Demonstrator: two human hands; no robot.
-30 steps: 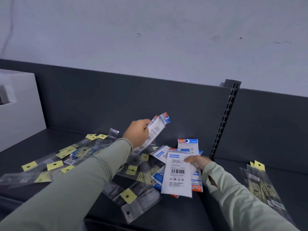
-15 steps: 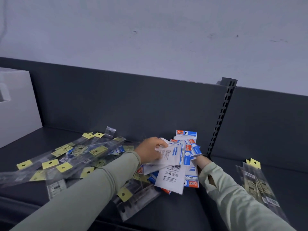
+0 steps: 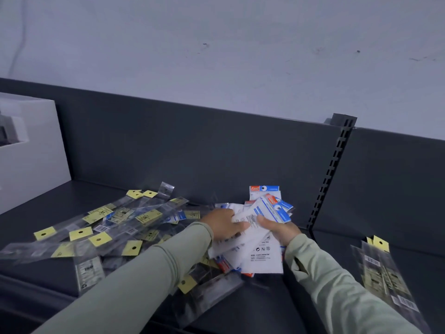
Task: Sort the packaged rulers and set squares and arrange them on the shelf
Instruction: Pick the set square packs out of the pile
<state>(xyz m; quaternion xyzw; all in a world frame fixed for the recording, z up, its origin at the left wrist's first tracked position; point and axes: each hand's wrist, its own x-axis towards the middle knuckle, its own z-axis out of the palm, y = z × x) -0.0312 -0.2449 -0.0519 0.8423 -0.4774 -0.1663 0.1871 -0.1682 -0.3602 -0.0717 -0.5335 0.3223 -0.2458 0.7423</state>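
Note:
A heap of clear ruler packets with yellow tags (image 3: 115, 225) covers the left and middle of the dark shelf (image 3: 36, 268). To its right sits a stack of white, blue and red set square packets (image 3: 262, 256). My right hand (image 3: 280, 229) grips this stack from the right, thumb over the top packet. My left hand (image 3: 225, 225) lies on the stack's left side, fingers pressing a white packet against it. Another blue-topped packet (image 3: 263, 191) stands behind against the back panel.
A white box (image 3: 29, 153) stands at the far left. A slotted upright (image 3: 332, 169) splits the back panel. On the right shelf section lies a small stack of clear yellow-tagged ruler packets (image 3: 385, 276).
My left hand came down from holding a packet in the air and laid it on the stack. My right hand shifted its grip onto the stack's upper right.

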